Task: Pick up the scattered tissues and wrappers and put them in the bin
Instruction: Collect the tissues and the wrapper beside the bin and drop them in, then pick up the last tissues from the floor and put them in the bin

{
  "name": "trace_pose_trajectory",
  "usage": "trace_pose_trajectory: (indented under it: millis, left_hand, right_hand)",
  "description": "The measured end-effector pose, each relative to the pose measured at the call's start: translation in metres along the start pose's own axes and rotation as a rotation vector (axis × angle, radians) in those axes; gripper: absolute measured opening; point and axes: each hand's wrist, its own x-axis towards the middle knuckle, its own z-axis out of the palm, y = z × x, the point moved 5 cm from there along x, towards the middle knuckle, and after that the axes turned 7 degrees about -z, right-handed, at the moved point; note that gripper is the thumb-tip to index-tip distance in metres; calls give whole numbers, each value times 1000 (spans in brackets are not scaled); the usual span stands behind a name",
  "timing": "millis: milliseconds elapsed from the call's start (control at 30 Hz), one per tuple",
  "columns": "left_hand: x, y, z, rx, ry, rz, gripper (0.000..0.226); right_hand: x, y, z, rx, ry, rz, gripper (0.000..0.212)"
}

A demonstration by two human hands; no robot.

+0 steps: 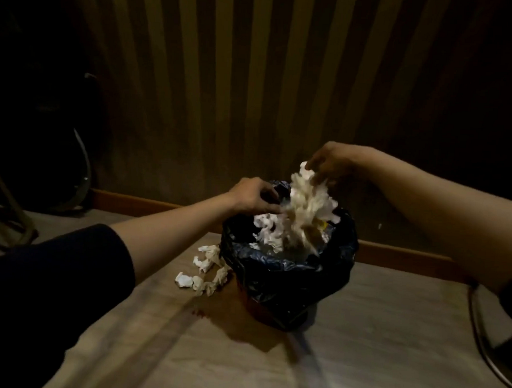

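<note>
Dim room, striped wall behind. Bin on floor, lined with black bag, already piled near the rim with white tissues.

Right hand above the bin mouth, fingers pinched shut on top of a big tissue wad; wad hanging down, lower end blurred, seemingly touching the pile inside. Left hand at the far-left rim, fingers curled, apparently gripping the bag edge or a tissue there; exact contact too dark to tell.

Loose tissues on the floor just beside the bin's left side, some touching the bag. No wrappers clearly visible; a small yellow bit inside the bin, unidentifiable.

Risks, judged from this view:
- Bin looks nearly full. Dropping the wad without pressing down likely to leave it perched on the heap, spilling over the rim onto the floor.
- Wad held only at its top by a pinch; loose flakes may tear off and fall outside, most likely on the near or right side.
- Pushing down hard could tip the light bin or drag the bag off the rim, especially if the left hand lets go.
- Bag overhang on the left may hide tissues lying against it; easy to miss.
- Low light: small scraps easily overlooked.
</note>
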Motion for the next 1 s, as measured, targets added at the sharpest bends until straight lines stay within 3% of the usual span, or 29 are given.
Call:
trace_pose_trajectory:
  millis: [233,500,700,900,1000]
  left_hand:
    - [-9,-62,-21,-102,112,-202,29]
    - [-53,-155,-15,-76,93,-446,23]
    - [-78,-213,14,33,47,-564,31]
    - [-98,-257,51,160,-63,-585,43]
    - [-105,-285,76,237,-128,-541,49]
  right_hand:
    - [4,-21,14,-2,-23,-55,43]
    - [28,-90,71,-169,-84,-250,35]
    - [39,-145,142,-413,-132,-417,32]
    - [42,-174,241,-380,-130,-539,31]
    - [53,-162,303,-374,-195,-484,36]
